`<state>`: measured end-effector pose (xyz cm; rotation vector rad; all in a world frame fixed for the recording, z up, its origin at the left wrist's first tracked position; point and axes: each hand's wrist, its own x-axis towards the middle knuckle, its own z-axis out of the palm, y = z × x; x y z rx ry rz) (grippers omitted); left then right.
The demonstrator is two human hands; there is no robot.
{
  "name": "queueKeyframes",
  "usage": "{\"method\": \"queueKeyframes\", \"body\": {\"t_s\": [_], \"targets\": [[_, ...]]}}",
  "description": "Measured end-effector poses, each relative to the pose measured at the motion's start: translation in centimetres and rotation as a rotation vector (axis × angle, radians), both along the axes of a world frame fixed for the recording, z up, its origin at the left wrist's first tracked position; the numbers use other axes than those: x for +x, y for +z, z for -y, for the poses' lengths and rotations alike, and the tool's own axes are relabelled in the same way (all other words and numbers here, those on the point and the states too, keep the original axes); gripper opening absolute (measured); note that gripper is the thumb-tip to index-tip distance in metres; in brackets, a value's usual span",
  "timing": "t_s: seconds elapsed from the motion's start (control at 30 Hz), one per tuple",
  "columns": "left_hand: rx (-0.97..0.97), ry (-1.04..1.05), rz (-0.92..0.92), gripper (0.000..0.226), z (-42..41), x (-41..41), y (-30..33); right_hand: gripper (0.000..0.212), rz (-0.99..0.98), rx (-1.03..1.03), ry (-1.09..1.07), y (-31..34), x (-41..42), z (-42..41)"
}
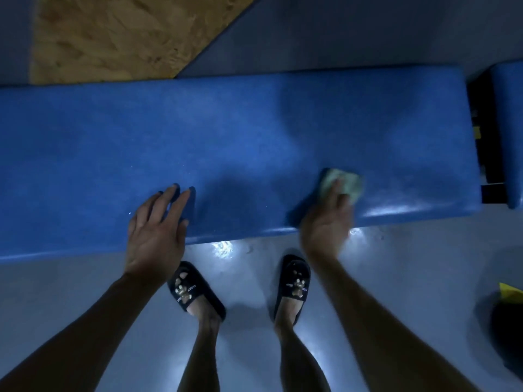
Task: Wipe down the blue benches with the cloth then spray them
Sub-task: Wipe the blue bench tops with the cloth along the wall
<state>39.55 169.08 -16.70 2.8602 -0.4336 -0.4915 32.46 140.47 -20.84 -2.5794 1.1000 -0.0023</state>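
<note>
Left hand [155,230]: flat on the near part of the blue bench [240,137], fingers straight and spread, holding nothing; likely a brace for the lean.
Slippers [195,290]: black, planted on the floor just short of the surface's near edge.
Right hand [329,219]: fingers lie flat on the cloth [342,183], pressing it to the surface; blurred, so probably mid-wipe.
Cloth: pale, folded small, toward the right end.
Surface: padded, glossy near the right edge.
Second bench [508,131]: across a dark gap.
Room: dim, grey floor [410,264], chipboard panel [119,35] behind.
</note>
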Motion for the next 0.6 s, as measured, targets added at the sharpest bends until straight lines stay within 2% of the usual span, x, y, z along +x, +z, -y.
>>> {"method": "queueKeyframes", "body": {"t_s": [0.1,0.17,0.23,0.3,0.37,0.47,0.53,0.6], "targets": [[-0.011,-0.027,0.005,0.054,-1.5,0.7,0.1,0.066,0.034,0.039,0.293,0.8,1.6,-10.8],[-0.009,-0.044,0.021,0.053,-2.6,1.3,0.1,0.068,0.057,0.114,0.516,1.3,2.0,-15.1],[-0.008,-0.053,0.034,0.053,-3.6,1.9,0.0,0.070,0.089,0.121,0.772,1.2,2.0,-14.9],[-0.009,-0.079,0.063,0.052,-4.6,2.6,-0.2,0.067,0.094,0.021,0.923,0.7,1.6,-10.9],[-0.017,-0.098,0.081,0.053,-5.5,3.0,-0.5,0.061,0.062,-0.084,0.826,0.2,1.2,-5.1],[0.001,-0.114,0.094,0.053,-6.9,3.6,-1.2,0.064,-0.046,-0.161,0.443,0.9,0.4,2.1],[0.000,-0.132,0.096,0.053,-7.9,4.2,-1.7,0.067,-0.089,-0.170,0.187,0.9,0.8,2.3],[-0.013,-0.135,0.107,0.053,-9.0,4.8,-2.0,0.066,-0.051,-0.148,-0.053,0.1,2.2,-1.7]]}}
